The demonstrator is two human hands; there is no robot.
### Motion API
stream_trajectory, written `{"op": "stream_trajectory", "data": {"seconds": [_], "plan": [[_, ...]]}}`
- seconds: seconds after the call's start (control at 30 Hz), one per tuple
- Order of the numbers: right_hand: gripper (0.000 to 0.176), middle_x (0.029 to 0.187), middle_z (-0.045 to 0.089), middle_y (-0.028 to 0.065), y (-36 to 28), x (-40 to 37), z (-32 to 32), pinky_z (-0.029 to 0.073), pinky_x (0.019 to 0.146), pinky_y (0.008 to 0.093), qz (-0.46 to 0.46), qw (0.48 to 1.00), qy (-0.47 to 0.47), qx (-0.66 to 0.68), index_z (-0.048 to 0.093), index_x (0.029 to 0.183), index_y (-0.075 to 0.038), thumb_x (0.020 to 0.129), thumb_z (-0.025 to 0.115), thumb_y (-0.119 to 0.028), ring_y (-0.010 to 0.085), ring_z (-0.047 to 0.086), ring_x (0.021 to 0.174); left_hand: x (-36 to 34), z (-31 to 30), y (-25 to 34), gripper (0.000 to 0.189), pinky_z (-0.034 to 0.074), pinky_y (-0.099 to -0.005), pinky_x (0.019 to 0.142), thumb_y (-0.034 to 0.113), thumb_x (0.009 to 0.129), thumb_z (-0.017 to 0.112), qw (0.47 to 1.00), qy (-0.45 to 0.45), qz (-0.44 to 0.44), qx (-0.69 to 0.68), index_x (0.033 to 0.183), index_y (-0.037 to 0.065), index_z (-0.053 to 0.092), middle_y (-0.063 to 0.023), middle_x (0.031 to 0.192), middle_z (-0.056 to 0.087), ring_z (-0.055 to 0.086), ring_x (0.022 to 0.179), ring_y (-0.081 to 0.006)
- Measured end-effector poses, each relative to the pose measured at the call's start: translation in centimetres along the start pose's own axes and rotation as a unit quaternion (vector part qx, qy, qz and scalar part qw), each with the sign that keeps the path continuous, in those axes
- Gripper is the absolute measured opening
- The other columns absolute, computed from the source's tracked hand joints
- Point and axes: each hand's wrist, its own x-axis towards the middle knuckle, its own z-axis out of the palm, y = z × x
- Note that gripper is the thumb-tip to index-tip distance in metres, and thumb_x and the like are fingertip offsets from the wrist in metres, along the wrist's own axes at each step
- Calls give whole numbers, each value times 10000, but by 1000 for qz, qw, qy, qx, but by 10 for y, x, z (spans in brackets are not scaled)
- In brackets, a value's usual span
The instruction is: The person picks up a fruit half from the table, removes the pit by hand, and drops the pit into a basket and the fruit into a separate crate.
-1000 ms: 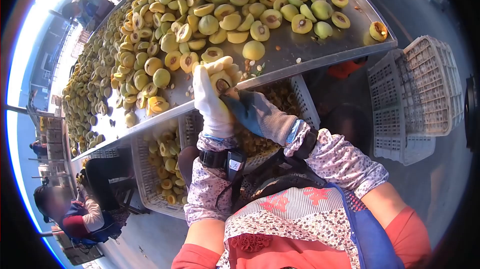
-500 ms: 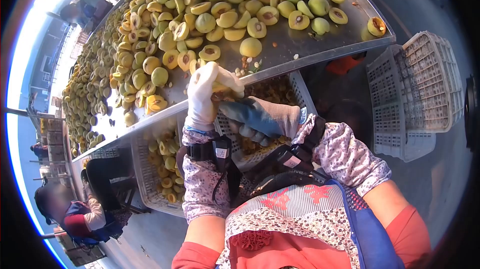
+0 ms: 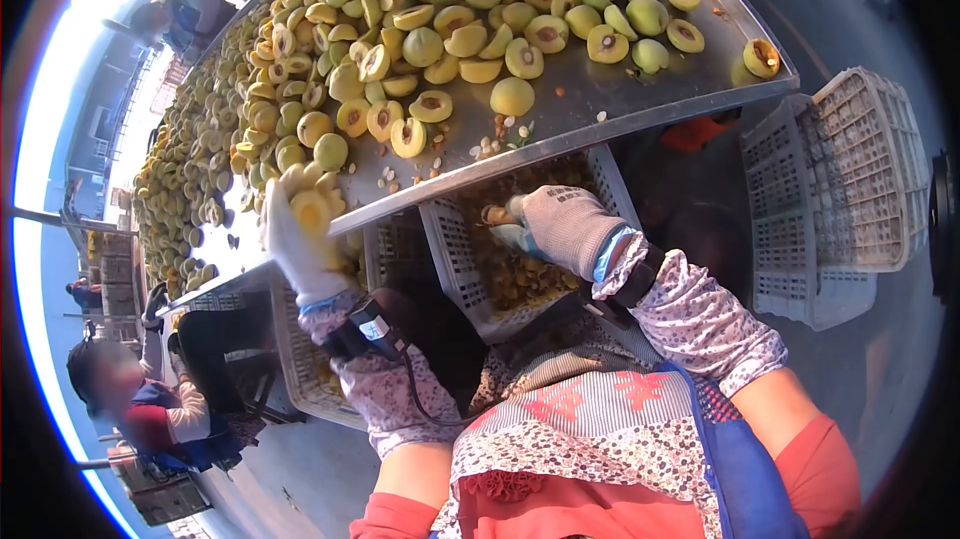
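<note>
While the left hand [image 3: 305, 239], in a white glove, holds a yellow stone-fruit half [image 3: 311, 212] left of the frame's centre, its fingers curve around the fruit from behind, at the near edge of the metal table [image 3: 690, 94]. The right hand [image 3: 572, 227], in a grey and blue glove, is near the middle of the frame, over the crate of brown scraps [image 3: 452, 264]. Its thumb and fingertips close on a small brown piece [image 3: 494, 216]; whether that is a pit or the end of a tool, I cannot tell.

The left hand's load sits in a loose cup, so a tilt of the palm could roll it over the table rim [image 3: 380, 211] and down to the fruit crate [image 3: 283, 339] below, at lower left. If the right fingertips part too soon or off to one side, the brown piece could strike the crate's rim and land on the floor. Small pale kernels [image 3: 487, 148] lie close to the table's edge at upper centre, where a passing sleeve could sweep them off. A black cable [image 3: 412, 384] loops from the left wrist device [image 3: 374, 327], and it could snag on a crate's corner if that arm swings wide.
</note>
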Motion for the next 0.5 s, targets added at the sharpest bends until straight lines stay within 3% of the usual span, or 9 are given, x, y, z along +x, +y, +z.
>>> {"op": "stream_trajectory", "data": {"seconds": [0.03,0.07,0.1,0.13,0.23,0.33,0.37,0.43,0.5], "plan": [[422,1011,728,172,-3,0,-2,537,877,434,-2,1000,2,1,697,1121,-83,962,586,-458,342,697,990,16,-24,0,310,564,-303,688,205,865,689,996,54,-61,33,1123,35,666,-83,909,707,692,839,-203],[417,1013,728,169,-9,0,-4,535,880,435,-8,1000,16,17,689,1123,-82,960,593,-453,345,693,997,11,-27,8,364,561,-312,716,231,864,693,963,99,-38,248,1163,24,671,-102,925,719,696,861,-200],[411,1015,728,165,-14,0,-4,534,882,437,-14,999,27,34,681,1125,-81,958,599,-448,347,690,1004,6,-30,17,418,558,-322,744,256,862,696,881,141,-14,451,1202,14,675,-120,941,731,700,884,-198],[387,1008,727,169,-16,0,-5,533,883,442,-19,998,33,44,670,1116,-79,955,613,-427,354,688,1002,1,-21,28,470,543,-362,813,297,866,698,851,127,-9,509,1216,-15,657,-137,991,737,694,918,-198],[384,996,725,180,-15,4,0,533,886,446,-25,997,52,41,667,1112,-75,949,626,-420,354,690,991,12,14,-1,443,507,-332,851,297,881,684,952,-36,13,303,1207,-2,657,-160,1068,689,643,926,-227],[381,993,724,188,-8,4,2,536,880,447,-42,994,96,31,667,1102,-69,941,640,-413,356,694,977,14,68,-37,591,489,-395,950,433,835,689,901,-158,76,396,1241,8,632,-214,1189,662,638,1084,-355],[381,993,724,188,-7,4,1,536,880,447,-39,994,98,30,667,1102,-69,941,640,-413,356,694,977,13,83,-41,565,495,-385,947,430,837,682,887,-210,20,411,1221,19,631,-210,1215,654,643,1089,-329],[387,994,720,199,-6,4,-2,538,880,446,-26,994,95,38,665,1103,-62,936,648,-411,369,689,970,4,102,-48,508,507,-393,922,390,828,695,793,-200,192,542,1178,25,642,-200,1167,674,653,1064,-316],[379,992,716,204,-8,1,-9,539,881,444,-30,992,106,55,664,1101,-63,934,653,-403,378,686,965,13,104,-57,461,518,-373,888,347,830,712,786,-229,191,542,1155,26,648,-171,1116,690,665,1018,-276]]}}
